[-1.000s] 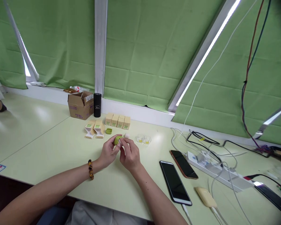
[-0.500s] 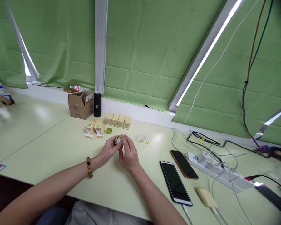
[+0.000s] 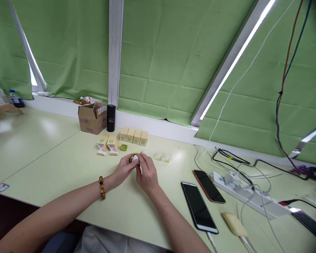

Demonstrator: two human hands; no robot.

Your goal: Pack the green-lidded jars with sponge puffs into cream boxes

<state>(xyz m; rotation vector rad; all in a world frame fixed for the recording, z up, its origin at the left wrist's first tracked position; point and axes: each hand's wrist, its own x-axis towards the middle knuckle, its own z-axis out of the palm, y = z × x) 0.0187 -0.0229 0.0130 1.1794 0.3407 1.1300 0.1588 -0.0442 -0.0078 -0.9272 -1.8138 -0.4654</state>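
Both hands meet above the table (image 3: 68, 165): the left hand (image 3: 122, 170) pinches a small green jar (image 3: 134, 157), the right hand (image 3: 147, 174) curls narrowly against it. A cardboard box (image 3: 92, 118) stands open, contents unclear.

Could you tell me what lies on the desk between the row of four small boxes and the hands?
In the head view, only a small green lid lies between the boxes and the hands.

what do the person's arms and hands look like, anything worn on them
Both forearms are bare, with no sleeves or gloves in view. The left hand has a beaded bracelet of amber and dark beads at the wrist. The right hand wears nothing visible.
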